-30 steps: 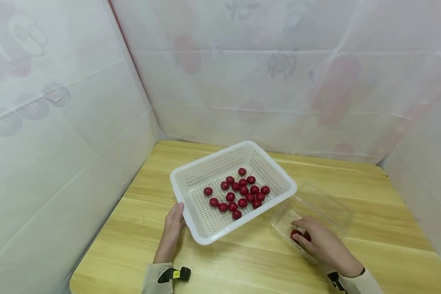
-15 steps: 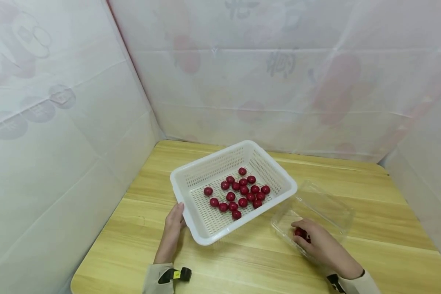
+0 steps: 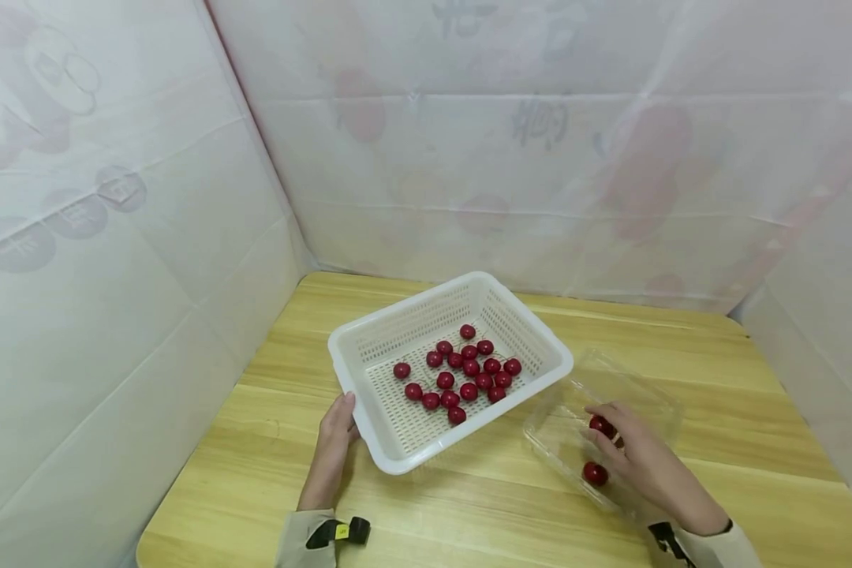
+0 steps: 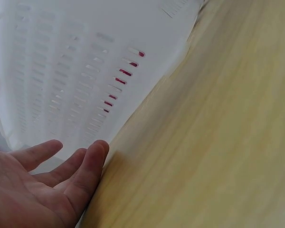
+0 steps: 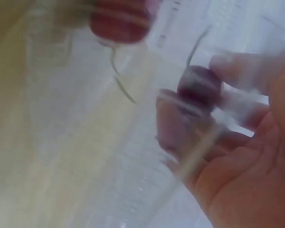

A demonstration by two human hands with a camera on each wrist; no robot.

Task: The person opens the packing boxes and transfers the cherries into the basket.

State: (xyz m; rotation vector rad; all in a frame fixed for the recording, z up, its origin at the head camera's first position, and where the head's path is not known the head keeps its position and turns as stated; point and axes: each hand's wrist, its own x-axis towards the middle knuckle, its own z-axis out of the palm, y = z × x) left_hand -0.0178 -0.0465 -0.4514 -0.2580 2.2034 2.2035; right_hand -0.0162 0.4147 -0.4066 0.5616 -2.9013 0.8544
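In the head view a white perforated plastic basket [image 3: 397, 426] holds many dark red cherries [image 3: 445, 380]. My left hand [image 3: 335, 434] holds its left rim, thumb over the edge; in the left wrist view the other fingers [image 4: 88, 173] lie below the rim by the slotted wall. To the right, my right hand [image 3: 635, 454] is inside a clear plastic box [image 3: 550, 438], with a cherry [image 5: 199, 88] between thumb and fingers, seen blurred in the right wrist view. Another cherry [image 3: 595, 473] lies in the box near the front side, below the thumb.
The box's clear lid [image 3: 625, 386] lies folded open behind it, close to the basket's right corner. Both stand on a wood-grain table [image 3: 255, 465]. White printed cloth [image 3: 426, 181] walls the table in at the back and sides.
My right hand has shifted right and slightly back within the box with one cherry, while another now shows apart from it near the front. The left hand and basket stay put.
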